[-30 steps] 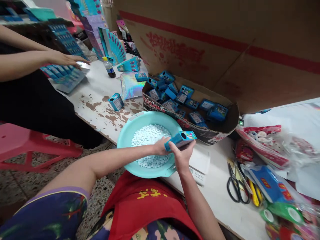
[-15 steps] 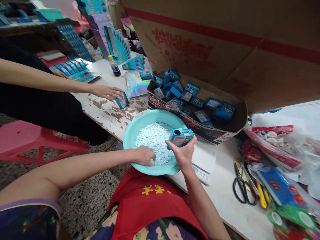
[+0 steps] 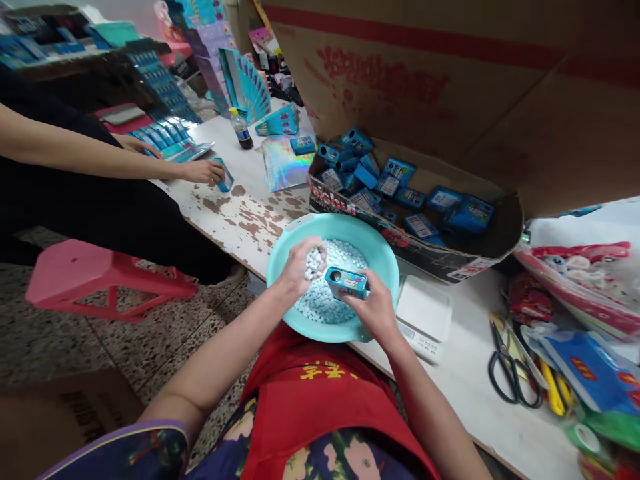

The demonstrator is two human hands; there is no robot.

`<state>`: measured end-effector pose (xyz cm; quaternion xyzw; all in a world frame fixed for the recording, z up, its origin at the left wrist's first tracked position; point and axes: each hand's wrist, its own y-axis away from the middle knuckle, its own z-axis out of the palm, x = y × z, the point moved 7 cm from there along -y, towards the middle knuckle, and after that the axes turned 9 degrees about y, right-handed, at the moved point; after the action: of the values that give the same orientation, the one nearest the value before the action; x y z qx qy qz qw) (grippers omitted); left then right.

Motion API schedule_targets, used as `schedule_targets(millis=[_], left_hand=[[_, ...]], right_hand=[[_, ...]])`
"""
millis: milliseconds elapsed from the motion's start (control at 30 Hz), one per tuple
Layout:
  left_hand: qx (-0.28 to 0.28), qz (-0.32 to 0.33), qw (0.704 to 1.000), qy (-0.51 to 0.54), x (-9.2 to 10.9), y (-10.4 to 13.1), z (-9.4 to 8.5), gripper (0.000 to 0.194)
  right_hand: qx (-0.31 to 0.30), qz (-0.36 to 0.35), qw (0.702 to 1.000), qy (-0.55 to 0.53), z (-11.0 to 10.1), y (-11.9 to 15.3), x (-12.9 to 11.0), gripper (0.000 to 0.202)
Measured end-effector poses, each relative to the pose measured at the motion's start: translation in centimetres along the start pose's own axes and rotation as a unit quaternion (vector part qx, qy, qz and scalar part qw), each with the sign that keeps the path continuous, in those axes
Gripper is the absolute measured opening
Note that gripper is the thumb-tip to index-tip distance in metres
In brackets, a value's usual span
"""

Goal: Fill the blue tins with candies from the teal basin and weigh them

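Head view: mid-frame, left fingers (image 3: 306, 247) cupped pellets (image 3: 314, 265), right fingers (image 3: 374, 284) gripped blue box (image 3: 349, 281), over basin (image 3: 384, 257) presumably to catch strays.

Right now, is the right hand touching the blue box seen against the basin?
Touching. The head view shows the right hand gripping one end of the blue box, thumb against its near side.
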<state>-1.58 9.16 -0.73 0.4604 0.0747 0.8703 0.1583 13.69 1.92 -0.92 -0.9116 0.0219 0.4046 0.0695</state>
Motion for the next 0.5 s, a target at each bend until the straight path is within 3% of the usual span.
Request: schedule_targets(millis=[67,167,500], left_hand=[[0.012,0.057,0.996,0.065,0.4,0.2,0.8,0.022],[0.028,0.116,0.991,0.065,0.4,0.4,1.3,0.021],[0.025,0.116,0.993,0.018,0.1,0.3,1.5,0.030]], right_hand=[[-0.006,-0.015,1.000,0.023,0.6,0.4,-0.6,0.029],[0.007,-0.021,0.998,0.054,0.9,0.7,-1.0,0.026],[0.011,-0.040,0.992,0.120,1.0,0.3,-1.2,0.025]])
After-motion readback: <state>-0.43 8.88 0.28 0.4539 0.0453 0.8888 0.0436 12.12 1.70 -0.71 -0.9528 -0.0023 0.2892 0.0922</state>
